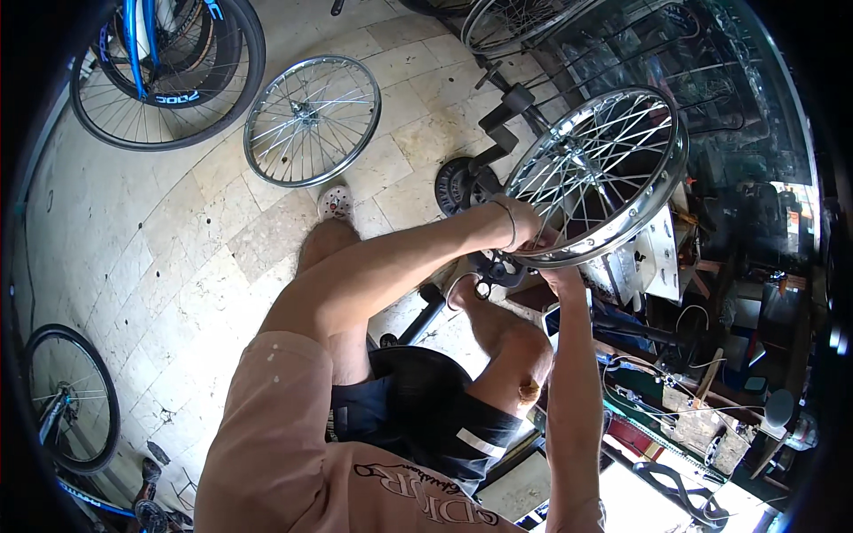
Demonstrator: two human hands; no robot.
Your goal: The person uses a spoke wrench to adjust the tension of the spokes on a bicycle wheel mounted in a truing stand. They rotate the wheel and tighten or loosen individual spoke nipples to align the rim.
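A silver spoked bicycle wheel [629, 225] without a tyre is held tilted at a dark metal stand, in front of me to the right. My left hand [522, 224] reaches over its near left rim, fingers closed among the spokes; what they pinch is hidden. From below, my right hand [562, 279] grips the same stretch of rim, its fingertips partly covered by the metal. The two hands are close together, with the rim between them. The dark stand arm [506, 120] rises beyond my left hand.
Another bare spoked wheel [313, 122] lies on the tiled floor [169, 240]. A blue bicycle [142, 53] is at the far left, and a tyred wheel [71, 400] at the near left. A cluttered workbench [702, 426] with tools and cables runs along the right.
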